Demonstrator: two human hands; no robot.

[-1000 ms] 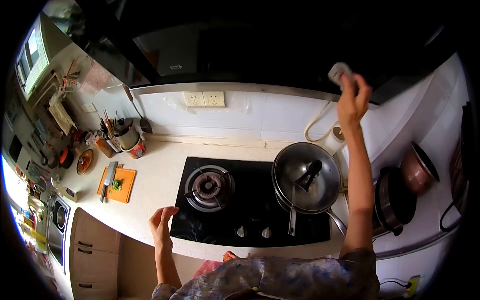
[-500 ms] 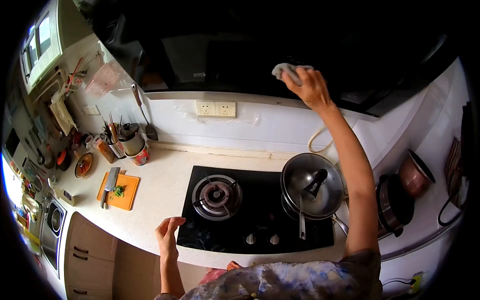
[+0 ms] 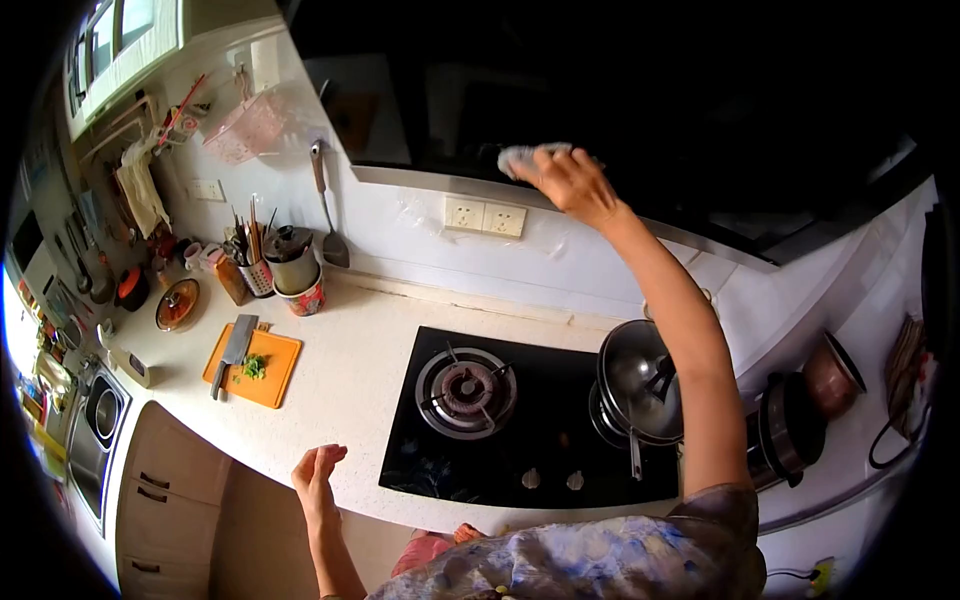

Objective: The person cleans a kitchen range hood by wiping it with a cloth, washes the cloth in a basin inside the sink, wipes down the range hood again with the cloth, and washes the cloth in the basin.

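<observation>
My right hand (image 3: 578, 186) is raised and closed around a grey cloth (image 3: 525, 160), which lies against the lower front of the black range hood (image 3: 620, 120). Low at the left, my left hand (image 3: 318, 476) hovers by the counter's front edge, left of the black gas stove (image 3: 540, 440). Its fingers are bent together, and whether anything is between them is hard to make out. A steel pan (image 3: 632, 375) with a black-handled utensil inside sits on the right burner, partly behind my right arm.
An orange cutting board (image 3: 283, 375) holds a cleaver (image 3: 238, 342) and chopped greens (image 3: 254, 366). Behind it stand a utensil holder (image 3: 257, 278) and stacked pots (image 3: 293, 268). A spatula (image 3: 325, 205) hangs on the wall. Dark pots (image 3: 790, 425) stand at the right; the sink (image 3: 92, 440) is far left.
My right hand has moved left along the hood with the cloth. The head view has shifted, bringing the stove farther right. My left hand stays low near the counter edge.
</observation>
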